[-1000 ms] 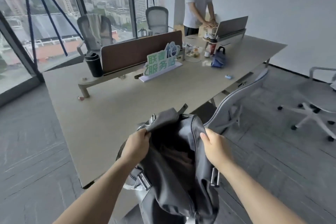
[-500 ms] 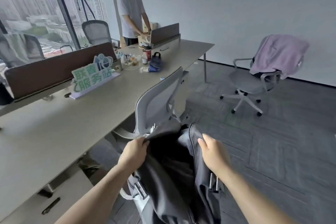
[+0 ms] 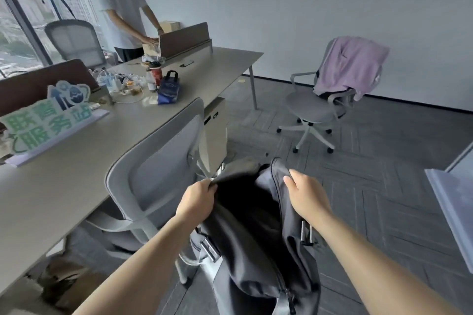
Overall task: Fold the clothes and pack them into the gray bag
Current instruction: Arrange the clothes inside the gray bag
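I hold the gray bag [image 3: 258,243] in front of me, low in the head view, its mouth pulled open and dark inside. My left hand [image 3: 197,199] grips the left rim of the opening. My right hand [image 3: 305,198] grips the right rim, thumb up along the edge. A lilac garment [image 3: 352,66] hangs over the back of a gray office chair [image 3: 316,110] across the floor at the upper right, well beyond both hands.
A long beige desk [image 3: 64,186] runs along the left with a green sign [image 3: 48,120], a blue tote [image 3: 169,88] and clutter. A gray chair [image 3: 156,161] stands just left of the bag. A person [image 3: 120,5] works at the far end. A table edge [image 3: 455,210] juts in at right.
The view has swung right, away from the desk toward the open floor and the chair with the lilac garment. Both hands keep their hold on the bag's rim.
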`<state>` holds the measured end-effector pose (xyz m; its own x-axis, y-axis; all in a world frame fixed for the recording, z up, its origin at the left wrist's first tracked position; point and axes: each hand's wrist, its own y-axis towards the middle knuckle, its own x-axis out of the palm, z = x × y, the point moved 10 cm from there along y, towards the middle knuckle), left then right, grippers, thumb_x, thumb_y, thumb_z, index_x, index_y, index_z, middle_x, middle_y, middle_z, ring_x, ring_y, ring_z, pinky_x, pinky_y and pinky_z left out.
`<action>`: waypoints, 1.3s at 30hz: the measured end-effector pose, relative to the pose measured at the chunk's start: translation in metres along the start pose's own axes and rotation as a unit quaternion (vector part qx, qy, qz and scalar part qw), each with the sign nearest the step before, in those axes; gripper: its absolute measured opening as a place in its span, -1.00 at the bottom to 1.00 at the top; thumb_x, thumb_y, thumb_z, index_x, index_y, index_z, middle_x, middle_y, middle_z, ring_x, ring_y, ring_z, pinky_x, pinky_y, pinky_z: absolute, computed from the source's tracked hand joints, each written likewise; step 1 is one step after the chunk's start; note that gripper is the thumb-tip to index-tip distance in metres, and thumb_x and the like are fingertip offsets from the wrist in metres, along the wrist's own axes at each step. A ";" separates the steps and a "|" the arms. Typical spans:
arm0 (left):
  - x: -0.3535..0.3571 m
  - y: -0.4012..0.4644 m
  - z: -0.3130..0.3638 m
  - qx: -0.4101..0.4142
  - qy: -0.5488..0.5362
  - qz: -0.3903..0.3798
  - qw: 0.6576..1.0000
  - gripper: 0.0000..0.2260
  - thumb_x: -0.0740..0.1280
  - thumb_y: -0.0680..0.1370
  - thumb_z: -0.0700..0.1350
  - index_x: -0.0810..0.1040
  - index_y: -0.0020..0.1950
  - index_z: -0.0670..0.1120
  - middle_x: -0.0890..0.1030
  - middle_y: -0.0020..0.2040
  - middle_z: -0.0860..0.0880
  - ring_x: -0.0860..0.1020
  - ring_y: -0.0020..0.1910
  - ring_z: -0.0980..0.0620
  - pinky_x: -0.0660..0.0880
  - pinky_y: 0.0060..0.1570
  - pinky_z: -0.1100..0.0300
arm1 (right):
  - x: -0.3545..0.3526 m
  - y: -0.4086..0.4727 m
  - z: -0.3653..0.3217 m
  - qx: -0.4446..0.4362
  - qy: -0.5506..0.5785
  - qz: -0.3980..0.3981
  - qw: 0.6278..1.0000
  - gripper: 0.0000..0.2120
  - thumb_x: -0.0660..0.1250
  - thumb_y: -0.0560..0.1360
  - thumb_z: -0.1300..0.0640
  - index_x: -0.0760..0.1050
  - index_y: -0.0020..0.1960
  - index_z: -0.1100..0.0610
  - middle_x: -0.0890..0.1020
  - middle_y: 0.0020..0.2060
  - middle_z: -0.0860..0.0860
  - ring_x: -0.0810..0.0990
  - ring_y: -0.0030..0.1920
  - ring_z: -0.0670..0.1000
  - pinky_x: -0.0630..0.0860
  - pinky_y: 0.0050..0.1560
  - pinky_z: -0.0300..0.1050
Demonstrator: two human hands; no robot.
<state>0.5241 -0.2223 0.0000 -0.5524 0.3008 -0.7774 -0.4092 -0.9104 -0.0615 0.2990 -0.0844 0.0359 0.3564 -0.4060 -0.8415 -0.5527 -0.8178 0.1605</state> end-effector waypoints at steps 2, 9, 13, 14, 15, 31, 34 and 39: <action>0.005 0.035 0.011 0.007 -0.007 -0.010 1.000 -0.75 0.18 0.63 -0.07 0.40 -0.25 -0.05 0.57 -0.14 -0.09 0.53 -0.01 -0.17 0.38 -0.12 0.10 | -0.001 0.030 0.007 0.009 -0.010 0.008 1.000 -0.63 0.14 0.64 0.10 0.18 -0.33 0.07 0.41 -0.45 0.01 0.41 -0.38 0.10 0.21 -0.43 -0.07; 0.006 0.158 0.063 0.051 -0.009 -0.013 0.999 -0.81 0.16 0.64 -0.07 0.41 -0.16 -0.05 0.52 -0.17 -0.05 0.52 -0.04 -0.16 0.32 -0.16 0.12 | -0.012 0.142 0.025 0.039 -0.004 0.048 0.998 -0.65 0.14 0.64 0.09 0.22 -0.31 0.10 0.49 -0.42 0.06 0.44 -0.38 0.08 0.26 -0.39 -0.03; 0.010 0.229 0.090 0.060 -0.006 0.000 0.998 -0.79 0.17 0.64 -0.07 0.39 -0.19 -0.03 0.51 -0.20 -0.03 0.46 -0.14 -0.12 0.30 -0.19 0.13 | -0.016 0.214 0.038 0.032 0.005 0.061 0.998 -0.60 0.16 0.63 0.11 0.14 -0.35 0.05 0.40 -0.48 0.01 0.37 -0.44 0.03 0.24 -0.42 -0.06; 0.012 0.248 0.096 0.059 -0.004 0.005 0.998 -0.78 0.17 0.64 -0.07 0.38 -0.21 -0.03 0.50 -0.22 -0.02 0.45 -0.17 -0.10 0.29 -0.20 0.13 | -0.016 0.234 0.042 0.030 0.006 0.061 0.998 -0.61 0.15 0.63 0.10 0.14 -0.35 0.04 0.39 -0.48 0.01 0.38 -0.44 0.03 0.24 -0.42 -0.06; 0.015 0.266 0.103 0.058 -0.003 0.009 0.998 -0.77 0.17 0.64 -0.07 0.37 -0.23 -0.02 0.49 -0.23 -0.02 0.44 -0.18 -0.09 0.29 -0.21 0.13 | -0.015 0.254 0.046 0.025 0.005 0.058 0.998 -0.61 0.15 0.63 0.10 0.15 -0.35 0.03 0.39 -0.48 0.00 0.38 -0.44 0.03 0.25 -0.42 -0.07; 0.019 0.516 0.155 -0.055 -0.008 0.127 0.990 -0.81 0.20 0.62 -0.07 0.52 -0.10 -0.12 0.63 -0.07 -0.16 0.55 -0.02 -0.19 0.31 -0.15 0.14 | 0.002 0.576 0.054 -0.112 0.052 -0.001 0.992 -0.64 0.15 0.64 0.11 0.19 -0.33 0.04 0.39 -0.44 -0.04 0.41 -0.33 0.10 0.28 -0.31 -0.01; 0.010 0.561 0.149 -0.063 -0.017 0.145 0.987 -0.81 0.21 0.62 -0.08 0.54 -0.10 -0.13 0.63 -0.08 -0.19 0.55 -0.03 -0.21 0.30 -0.16 0.13 | 0.019 0.630 0.042 -0.130 0.053 -0.005 0.990 -0.64 0.16 0.63 0.11 0.21 -0.32 0.03 0.41 -0.45 -0.04 0.47 -0.32 0.13 0.35 -0.29 0.02; -0.010 0.649 0.134 -0.066 -0.039 0.159 0.984 -0.76 0.21 0.62 -0.08 0.43 -0.25 -0.07 0.58 -0.17 -0.14 0.54 -0.07 -0.20 0.33 -0.18 0.12 | 0.053 0.718 0.012 -0.140 0.059 -0.008 0.988 -0.70 0.14 0.65 0.09 0.29 -0.26 0.10 0.48 -0.38 0.02 0.51 -0.26 0.14 0.32 -0.28 -0.02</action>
<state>0.1661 -0.7781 0.0518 -0.6927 0.0116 -0.7211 -0.1119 -0.9895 0.0916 -0.0880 -0.6887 0.1000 0.4582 -0.4224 -0.7820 -0.3211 -0.8991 0.2975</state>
